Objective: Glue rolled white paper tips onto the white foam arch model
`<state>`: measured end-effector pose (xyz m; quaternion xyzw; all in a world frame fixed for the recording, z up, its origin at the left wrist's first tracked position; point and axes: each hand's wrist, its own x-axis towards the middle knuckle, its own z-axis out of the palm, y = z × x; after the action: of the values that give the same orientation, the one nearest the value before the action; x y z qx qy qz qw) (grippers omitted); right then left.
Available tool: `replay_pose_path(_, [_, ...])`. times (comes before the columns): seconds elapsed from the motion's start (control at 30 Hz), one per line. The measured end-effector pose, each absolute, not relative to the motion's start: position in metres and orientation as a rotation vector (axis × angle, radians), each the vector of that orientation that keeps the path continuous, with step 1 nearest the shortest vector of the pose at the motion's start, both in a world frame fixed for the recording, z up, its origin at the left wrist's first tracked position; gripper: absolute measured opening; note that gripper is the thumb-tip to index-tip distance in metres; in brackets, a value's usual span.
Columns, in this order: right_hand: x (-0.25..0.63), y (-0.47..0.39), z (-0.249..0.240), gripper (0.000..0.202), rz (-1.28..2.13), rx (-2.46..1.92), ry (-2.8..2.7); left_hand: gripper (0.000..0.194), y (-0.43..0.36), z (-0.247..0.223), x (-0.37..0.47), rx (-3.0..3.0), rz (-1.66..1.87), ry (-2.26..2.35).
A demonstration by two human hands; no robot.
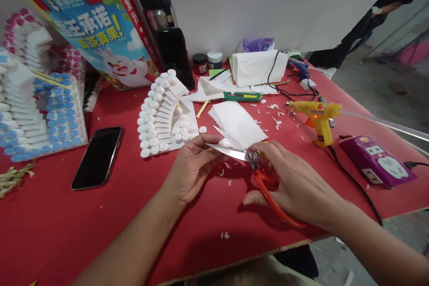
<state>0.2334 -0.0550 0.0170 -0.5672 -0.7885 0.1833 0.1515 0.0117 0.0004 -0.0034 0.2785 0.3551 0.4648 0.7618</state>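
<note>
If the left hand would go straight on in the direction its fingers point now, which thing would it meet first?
Most likely the scissors: a blade crosses right at the fingertips of the left hand. Depth is unclear there, so I cannot tell whether they already touch.

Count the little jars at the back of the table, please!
2: a dark-lidded jar near the back of the red table, and a white-lidded jar just to its right. More could be hidden behind the big colourful bag.
</note>
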Motion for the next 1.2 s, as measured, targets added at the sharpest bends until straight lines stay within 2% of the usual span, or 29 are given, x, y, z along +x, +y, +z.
replay_pose_path(0.53, [0.227, -0.057, 0.022, 0.085, 0.527, -1.656, -2.298, 0.014, -0.003, 0.002, 0.014, 0.632, 1.053, 0.720])
replay_pose_path(0.87, [0.225, -0.065, 0.011, 0.056, 0.503, -1.560, -2.212, 0.010, -0.006, 0.002, 0.015, 0.556, 1.065, 0.759])
replay_pose_path(1.07, [0.223, -0.064, 0.021, 0.067, 0.438, -1.645, -2.304, 0.014, -0.008, 0.004, 0.018, 0.587, 1.041, 0.759])
replay_pose_path(1.2, [0.215, -0.062, 0.027, 0.066, 0.457, -1.651, -2.291, 0.015, -0.011, 0.006, 0.019, 0.618, 1.019, 0.745])
